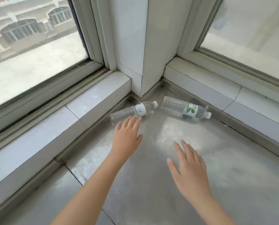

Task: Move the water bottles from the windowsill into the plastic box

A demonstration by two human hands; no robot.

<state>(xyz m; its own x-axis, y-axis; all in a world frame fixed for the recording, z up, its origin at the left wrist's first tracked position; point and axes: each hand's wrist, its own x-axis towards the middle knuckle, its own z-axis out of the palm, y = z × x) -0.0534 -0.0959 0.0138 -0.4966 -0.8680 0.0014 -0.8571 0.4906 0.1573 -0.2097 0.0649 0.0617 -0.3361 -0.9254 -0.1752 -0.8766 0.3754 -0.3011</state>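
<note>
Bottles: two. The left bottle (132, 111) and the right bottle (184, 108) both lie on their sides on the sill (168, 159). Each is clear, with one white cap and one label.

Caps: two, one per bottle.

Labels: two. One is white with a barcode; one is white with a green leaf mark.

Hands: two, both bare. The left hand (127, 137) and the right hand (189, 169) are spread flat, holding nothing.

Windows: two, the left window (30, 54) and the right window (257, 30).

Corner posts: one post (143, 46), between the windows.

Sills: one, metal-surfaced.
</note>
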